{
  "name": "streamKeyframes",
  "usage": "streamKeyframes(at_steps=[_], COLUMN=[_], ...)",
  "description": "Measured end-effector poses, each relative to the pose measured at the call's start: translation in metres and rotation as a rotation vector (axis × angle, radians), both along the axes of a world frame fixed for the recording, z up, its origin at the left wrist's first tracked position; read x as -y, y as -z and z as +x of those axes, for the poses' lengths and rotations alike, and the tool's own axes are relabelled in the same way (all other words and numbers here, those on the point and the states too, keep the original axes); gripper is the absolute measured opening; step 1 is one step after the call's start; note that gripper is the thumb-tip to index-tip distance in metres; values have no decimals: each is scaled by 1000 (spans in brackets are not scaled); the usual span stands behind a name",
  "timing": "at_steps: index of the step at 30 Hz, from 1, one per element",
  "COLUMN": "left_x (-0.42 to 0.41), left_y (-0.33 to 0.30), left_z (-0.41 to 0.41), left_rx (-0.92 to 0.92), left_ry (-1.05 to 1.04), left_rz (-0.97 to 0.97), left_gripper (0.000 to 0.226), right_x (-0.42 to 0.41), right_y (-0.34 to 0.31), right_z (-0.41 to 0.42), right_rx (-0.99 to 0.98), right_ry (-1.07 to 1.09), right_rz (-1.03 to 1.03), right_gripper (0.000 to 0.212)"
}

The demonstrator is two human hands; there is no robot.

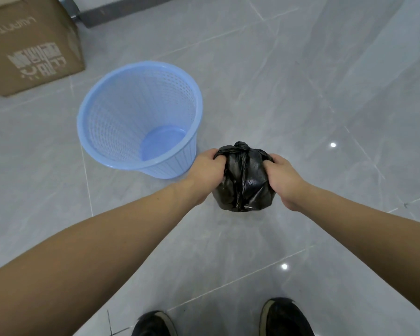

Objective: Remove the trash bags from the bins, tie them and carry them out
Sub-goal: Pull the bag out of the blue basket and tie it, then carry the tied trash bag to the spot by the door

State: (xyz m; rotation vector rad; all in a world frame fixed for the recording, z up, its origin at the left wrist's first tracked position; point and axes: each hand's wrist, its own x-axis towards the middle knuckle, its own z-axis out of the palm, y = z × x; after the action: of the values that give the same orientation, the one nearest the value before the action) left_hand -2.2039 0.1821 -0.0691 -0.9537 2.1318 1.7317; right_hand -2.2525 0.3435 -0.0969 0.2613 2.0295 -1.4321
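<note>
Left hand (207, 172) & right hand (283, 179) both clenched on knotted black plastic trash bag (244, 183), beside unlined blue perforated plastic bin (121, 112).

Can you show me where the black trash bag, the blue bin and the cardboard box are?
black trash bag (245, 183): head view, its shiny front.
blue bin (112, 117): head view, inner mesh wall.
cardboard box (34, 44): head view, its printed side.

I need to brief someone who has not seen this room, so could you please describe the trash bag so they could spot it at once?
Start from the blue bin standing on the grey tiled floor, near the cardboard box. Just right of the bin is the bag, gripped by the left hand and right hand. It is small, glossy black and bunched into a knot on top, the only black plastic thing there.
</note>
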Motion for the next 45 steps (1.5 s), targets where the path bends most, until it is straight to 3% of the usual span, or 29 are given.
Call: streamKeyframes(at_steps=[6,17,25,28,33,45], left_x=[1,96,193,215,242,234], left_y=[-46,-176,-210,-250,-405,-923], left_z=[-16,-34,-3,-4,-15,-21], left_rx=[-51,-314,-343,-355,-407,-617], left_ry=[14,-292,-457,-480,-489,-494], left_rz=[-62,-230,-380,-400,-441,-523], left_gripper=[25,24,26,26,29,26], right_x=[6,122,235,261,293,280], right_y=[-46,-178,-210,-247,-398,-919], right_z=[-38,-76,-48,-49,-64,-67], right_rx=[-164,-536,-492,-456,-485,-616], right_ry=[-23,-153,-323,-335,-295,-293], right_rz=[-20,-127,-190,-211,-248,-339], right_gripper=[19,19,17,17,21,25])
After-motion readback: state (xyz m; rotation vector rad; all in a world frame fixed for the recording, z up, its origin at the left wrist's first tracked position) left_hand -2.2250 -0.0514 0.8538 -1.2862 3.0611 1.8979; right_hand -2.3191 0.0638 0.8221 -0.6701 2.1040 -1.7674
